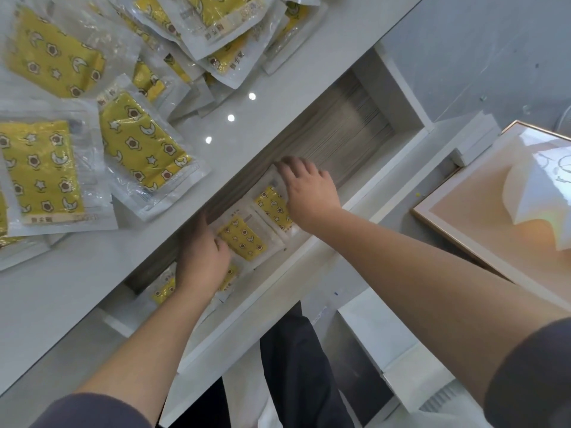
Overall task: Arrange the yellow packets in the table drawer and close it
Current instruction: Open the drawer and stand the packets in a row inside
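You see a table top [241, 125] with a glossy white finish that reflects three ceiling lights. The yellow packets [142, 143] are clear, shiny plastic film, wrinkled, over patterned yellow cloth-like contents. The drawer [346, 125] floor shows matt grey wood grain; its walls are smooth matt white. The framed board [482, 217] has a metallic-looking edge and a glossy face.

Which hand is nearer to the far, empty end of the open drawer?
Right. The right hand lies flat on a packet beside the empty drawer floor; the left hand is further back, over other packets.
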`<state>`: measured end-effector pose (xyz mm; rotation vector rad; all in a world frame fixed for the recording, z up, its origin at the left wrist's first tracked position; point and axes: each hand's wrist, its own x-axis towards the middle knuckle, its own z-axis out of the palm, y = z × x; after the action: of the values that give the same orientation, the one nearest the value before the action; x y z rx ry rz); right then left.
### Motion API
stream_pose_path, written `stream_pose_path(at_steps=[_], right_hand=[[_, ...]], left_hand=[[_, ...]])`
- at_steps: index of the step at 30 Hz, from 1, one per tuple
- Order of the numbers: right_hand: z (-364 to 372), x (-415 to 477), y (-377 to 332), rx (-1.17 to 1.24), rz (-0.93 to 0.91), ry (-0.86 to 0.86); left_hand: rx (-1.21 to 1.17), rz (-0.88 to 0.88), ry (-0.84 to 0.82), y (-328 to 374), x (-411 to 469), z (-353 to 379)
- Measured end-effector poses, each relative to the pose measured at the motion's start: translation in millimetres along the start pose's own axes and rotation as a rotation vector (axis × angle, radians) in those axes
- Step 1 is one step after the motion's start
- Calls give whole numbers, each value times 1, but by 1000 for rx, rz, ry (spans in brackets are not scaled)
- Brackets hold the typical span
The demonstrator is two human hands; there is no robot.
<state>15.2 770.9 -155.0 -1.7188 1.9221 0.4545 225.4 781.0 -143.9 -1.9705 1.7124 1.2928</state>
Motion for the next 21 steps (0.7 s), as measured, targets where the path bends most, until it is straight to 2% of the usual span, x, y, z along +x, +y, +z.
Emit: stream_pose_path(at_steps=[3, 7, 11, 16, 21], right_hand=[[-1, 3, -8, -118, -173, -101], [1, 4, -14, -120, -112, -161], [-2, -2, -16, -52, -55, -161], [-38, -27, -23, 184, 52, -52], [-101, -73, -44, 392, 129, 121]], left_hand=[[-12, 59, -45, -2, -16, 7], [7, 149, -41, 3, -21, 16], [282, 145, -27, 5, -11, 16], [326, 204, -17, 35, -32, -12], [135, 360, -166, 57, -71, -74]])
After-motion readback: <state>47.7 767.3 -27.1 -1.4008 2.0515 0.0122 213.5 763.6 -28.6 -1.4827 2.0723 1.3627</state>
